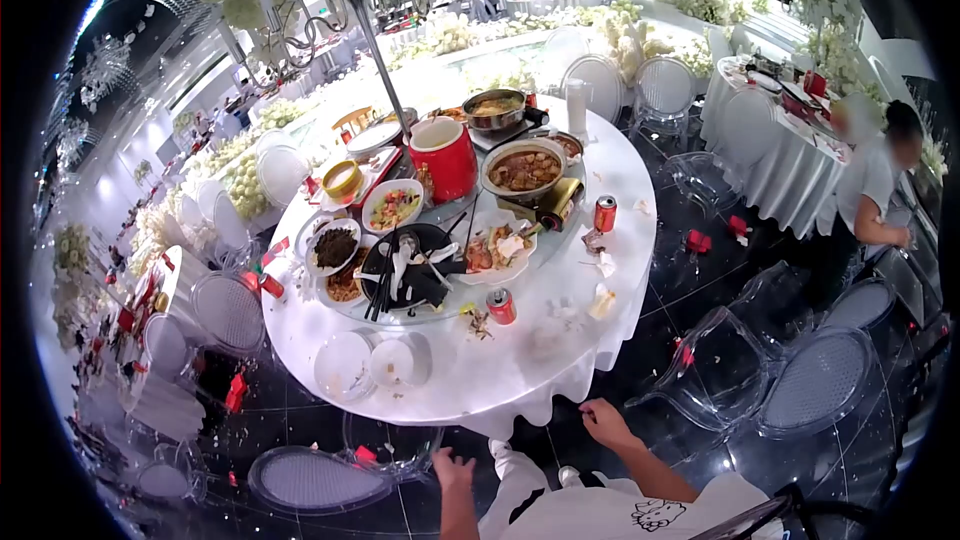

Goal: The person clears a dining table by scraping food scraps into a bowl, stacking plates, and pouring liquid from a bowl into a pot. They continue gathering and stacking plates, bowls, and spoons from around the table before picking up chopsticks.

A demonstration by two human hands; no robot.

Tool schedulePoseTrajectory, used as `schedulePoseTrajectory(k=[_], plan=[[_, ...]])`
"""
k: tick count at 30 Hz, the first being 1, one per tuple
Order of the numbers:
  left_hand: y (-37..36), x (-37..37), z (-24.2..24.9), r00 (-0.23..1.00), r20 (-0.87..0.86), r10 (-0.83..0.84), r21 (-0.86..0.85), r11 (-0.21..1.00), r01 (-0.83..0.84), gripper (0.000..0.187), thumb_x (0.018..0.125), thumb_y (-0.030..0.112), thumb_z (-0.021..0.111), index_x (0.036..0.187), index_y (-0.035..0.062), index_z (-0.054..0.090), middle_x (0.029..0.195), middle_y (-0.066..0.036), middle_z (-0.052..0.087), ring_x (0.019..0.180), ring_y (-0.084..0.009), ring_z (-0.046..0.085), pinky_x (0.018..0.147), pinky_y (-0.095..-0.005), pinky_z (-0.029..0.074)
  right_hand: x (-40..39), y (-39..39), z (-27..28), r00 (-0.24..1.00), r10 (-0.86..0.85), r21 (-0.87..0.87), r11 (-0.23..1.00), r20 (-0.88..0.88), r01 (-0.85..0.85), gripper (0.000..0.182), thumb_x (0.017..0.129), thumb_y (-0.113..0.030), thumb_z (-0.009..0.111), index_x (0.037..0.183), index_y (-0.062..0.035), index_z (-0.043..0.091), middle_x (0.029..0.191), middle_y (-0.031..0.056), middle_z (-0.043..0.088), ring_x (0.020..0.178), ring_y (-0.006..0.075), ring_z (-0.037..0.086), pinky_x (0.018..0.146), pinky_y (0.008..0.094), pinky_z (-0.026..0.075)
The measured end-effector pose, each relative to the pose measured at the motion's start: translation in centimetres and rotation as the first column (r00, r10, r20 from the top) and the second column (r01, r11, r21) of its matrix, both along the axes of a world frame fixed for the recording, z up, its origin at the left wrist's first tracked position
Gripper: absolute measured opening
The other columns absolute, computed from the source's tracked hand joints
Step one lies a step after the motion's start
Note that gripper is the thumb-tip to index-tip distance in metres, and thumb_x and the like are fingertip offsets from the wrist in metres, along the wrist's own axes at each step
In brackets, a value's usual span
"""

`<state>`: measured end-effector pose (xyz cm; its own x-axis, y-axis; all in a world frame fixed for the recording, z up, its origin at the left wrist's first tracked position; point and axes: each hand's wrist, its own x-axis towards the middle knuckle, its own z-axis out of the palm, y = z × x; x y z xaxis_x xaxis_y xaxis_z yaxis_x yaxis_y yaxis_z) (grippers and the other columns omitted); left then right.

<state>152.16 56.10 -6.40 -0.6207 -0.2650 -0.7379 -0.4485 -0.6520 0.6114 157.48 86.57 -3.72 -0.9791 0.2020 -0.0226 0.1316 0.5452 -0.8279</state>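
Observation:
My left hand (455, 468) hangs below the near edge of a round table (470, 395) with a white cloth, beside a clear plastic chair (320, 480). Its fingers are apart and hold nothing. To the right, my right hand (607, 425) is just off the table's edge, fingers loosely bent and apart, nothing in them. On the table are a black bowl (375, 265) full of chopsticks and spoons, a red soda can (501, 306), another red can (606, 213), a red bucket (445, 165) and several dishes of leftover food. Small white plates (398, 362) lie near the front.
Clear chairs (815, 380) lie toppled on the dark tiled floor at right, among red scraps. A person (870, 190) stands by them. A tall candelabrum (375, 40) with white flowers rises from the table. More tables (775, 160) stand around.

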Motion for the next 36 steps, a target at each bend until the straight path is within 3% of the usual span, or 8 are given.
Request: schedulePoseTrajectory(k=[5,8,11,17,21,25,30,36], plan=[[1.1,5.7,0.2,0.993,0.117,-0.031,0.218,0.976,0.005,0.037,0.076,0.021,0.04,0.103,-0.0012,0.029,0.115,-0.025,0.024,0.113,-0.0346,0.022,0.086,-0.055,0.024,4.6,1.3,-3.6,0.838,0.323,0.253,0.851,0.439,-0.46,0.025,0.071,-0.022,0.048,0.091,-0.0068,0.052,0.083,0.015,0.054,0.079,0.0307,0.053,0.069,0.0413,0.043],[2.3,9.1,9.0,0.786,0.162,-0.597,-0.584,0.583,0.564,0.04,0.069,0.001,0.054,0.096,-0.0084,0.026,0.089,-0.023,0.045,0.091,-0.0326,0.048,0.074,-0.0419,0.044,4.8,1.0,-3.0,0.761,0.368,0.242,0.796,0.533,-0.555,0.027,0.071,-0.025,0.048,0.09,-0.0066,0.051,0.084,0.015,0.055,0.079,0.0302,0.054,0.067,0.0426,0.043],[-2.3,11.1,4.1,0.919,-0.036,-0.393,-0.512,0.797,0.321,0.05,0.062,-0.007,0.058,0.099,-0.0098,0.023,0.087,-0.025,0.046,0.083,-0.0302,0.053,0.068,-0.0381,0.048,3.8,-0.1,-1.7,0.804,0.34,0.321,0.787,0.488,-0.527,0.027,0.072,-0.026,0.049,0.091,-0.0072,0.051,0.085,0.015,0.054,0.08,0.0302,0.054,0.067,0.0421,0.043],[-5.6,13.7,6.4,0.818,0.285,-0.499,-0.655,0.522,0.547,0.051,0.072,0.012,0.056,0.116,0.0009,0.033,0.105,-0.015,0.045,0.087,-0.0252,0.047,0.076,-0.0362,0.038,0.6,-5.3,-1.6,0.782,0.439,0.392,0.69,0.443,-0.609,0.027,0.072,-0.026,0.049,0.092,-0.0083,0.051,0.086,0.0146,0.054,0.08,0.0303,0.054,0.065,0.0422,0.044],[-14.0,16.4,-2.4,0.998,0.015,-0.066,-0.152,0.986,0.067,0.033,0.075,0.015,0.05,0.104,-0.0007,0.044,0.099,-0.014,0.051,0.087,-0.0214,0.048,0.072,-0.0296,0.039,0.0,-12.9,-2.6,0.693,0.603,0.467,0.518,0.395,-0.717,0.026,0.072,-0.024,0.048,0.092,-0.0086,0.052,0.081,0.015,0.055,0.076,0.0306,0.055,0.061,0.0438,0.044],[-17.8,18.9,0.2,0.999,0.048,0.022,-0.071,0.997,-0.018,0.032,0.075,0.015,0.049,0.102,-0.0013,0.044,0.098,-0.014,0.051,0.087,-0.0222,0.049,0.072,-0.0312,0.04,1.7,-25.7,0.4,0.2,0.885,0.283,0.081,0.421,-0.956,0.024,0.068,-0.02,0.048,0.082,-0.0031,0.056,0.077,0.0156,0.057,0.074,0.0305,0.056,0.063,0.0415,0.045],[-25.9,22.7,1.0,0.991,0.021,0.136,0.064,0.989,-0.137,0.031,0.075,0.016,0.049,0.099,-0.0021,0.043,0.096,-0.015,0.051,0.086,-0.0231,0.05,0.071,-0.0331,0.041,5.3,-46.1,7.8,-0.685,0.607,0.597,-0.742,0.404,-0.306,0.02,0.062,-0.017,0.049,0.066,-0.0007,0.06,0.076,0.0169,0.058,0.077,0.0286,0.056,0.066,0.0379,0.044],[-35.3,29.6,1.7,0.942,-0.054,0.331,0.251,0.918,-0.308,0.03,0.075,0.017,0.049,0.096,-0.003,0.043,0.094,-0.016,0.051,0.085,-0.0242,0.051,0.07,-0.0354,0.043,12.8,-59.7,15.9,-0.511,0.651,0.576,-0.751,0.562,-0.323,0.016,0.062,-0.016,0.05,0.067,-0.0035,0.059,0.074,0.014,0.058,0.076,0.0261,0.056,0.066,0.0363,0.043]])
